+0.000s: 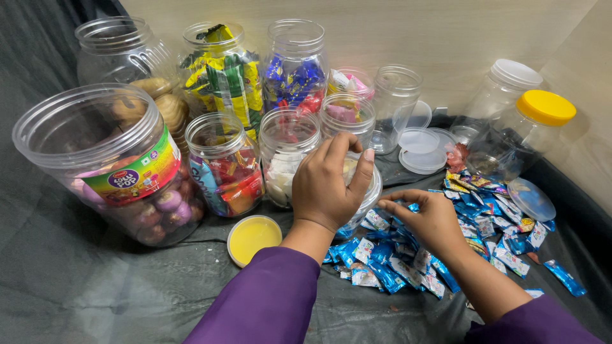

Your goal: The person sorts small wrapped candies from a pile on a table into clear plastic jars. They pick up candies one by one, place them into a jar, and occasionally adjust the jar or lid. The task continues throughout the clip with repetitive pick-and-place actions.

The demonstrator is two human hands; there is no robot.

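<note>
Right hand (428, 221) sits pinched on the pile of blue candy packets (408, 261) up front, while the left hand (331, 185) cups over a clear jar (364, 202) just beside it, fingers curled. Filled jars (224, 162) line up behind.

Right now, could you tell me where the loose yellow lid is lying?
In the head view the yellow lid lies upturned on the dark sheet, left of the left hand, just in front of the jar of red sweets.

A pale beige wall (395, 32) rises behind a dark grey wrinkled sheet (70, 286) covering the surface.
</note>
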